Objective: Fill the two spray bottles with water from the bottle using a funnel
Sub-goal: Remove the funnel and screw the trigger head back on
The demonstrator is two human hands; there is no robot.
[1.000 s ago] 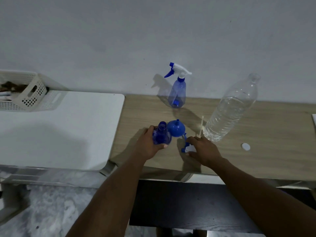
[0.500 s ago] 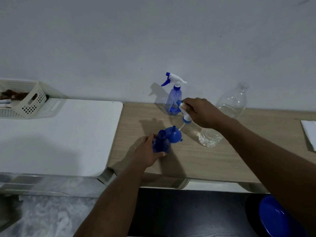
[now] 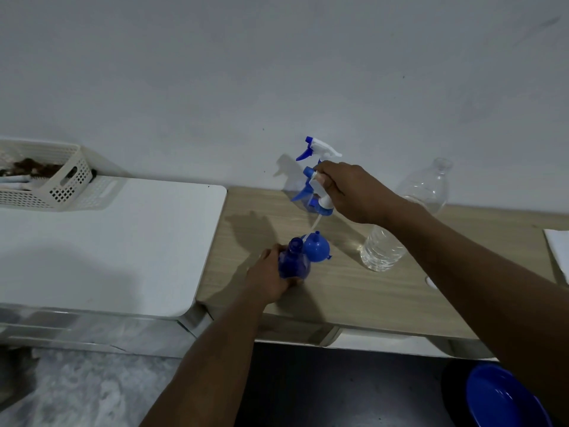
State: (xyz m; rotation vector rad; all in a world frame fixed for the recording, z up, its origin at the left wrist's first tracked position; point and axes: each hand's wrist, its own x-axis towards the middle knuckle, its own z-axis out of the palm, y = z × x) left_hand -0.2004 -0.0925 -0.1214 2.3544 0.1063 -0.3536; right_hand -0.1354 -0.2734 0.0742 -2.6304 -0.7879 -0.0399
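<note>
My left hand [image 3: 269, 278] grips a blue spray bottle [image 3: 294, 261] with no head, standing upright on the wooden table [image 3: 338, 291]. A blue funnel [image 3: 317, 248] sits upside down right beside it. My right hand [image 3: 348, 192] holds a white-and-blue spray head [image 3: 318, 195] in the air above the funnel, its thin tube hanging down. Behind that hand a second spray bottle [image 3: 314, 151] with its head on stands by the wall. A clear water bottle [image 3: 385, 248], open at the top, stands to the right, partly hidden by my right arm.
A white bottle cap [image 3: 431, 282] lies on the table near my right forearm. A white table [image 3: 107, 238] adjoins on the left, carrying a white basket [image 3: 46, 177]. White paper [image 3: 558, 251] lies at the far right edge. A blue bowl [image 3: 505, 399] sits low at the bottom right.
My right hand picked the spray head up off the table and carried it up and back toward the far spray bottle. My left hand stayed on the headless bottle.
</note>
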